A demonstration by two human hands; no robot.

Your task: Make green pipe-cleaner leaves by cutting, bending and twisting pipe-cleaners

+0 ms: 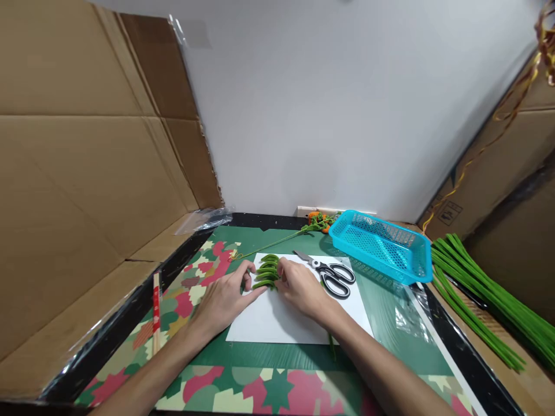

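Note:
Several short, curved green pipe-cleaner pieces (267, 270) are lined up in a row on a sheet of white paper (277, 323). My left hand (228, 300) is at their left side, thumb and forefinger apart, with the thumb tip by the lowest piece. At their right ends, my right hand (301, 286) has its fingertips pinched together on the green pieces, hiding those ends. Black-handled scissors (332, 277) lie on the paper just beyond my right hand, blades pointing up and left. A thin green strip (332, 346) pokes out from under my right forearm.
A blue perforated basket (381, 245) stands at the back right. Long green pipe cleaners (489, 294) lie right of it. An orange flower (321, 219) with a long green stem rests at the back. Wrapped chopsticks (156, 312) lie left. Cardboard walls (87, 144) flank the table.

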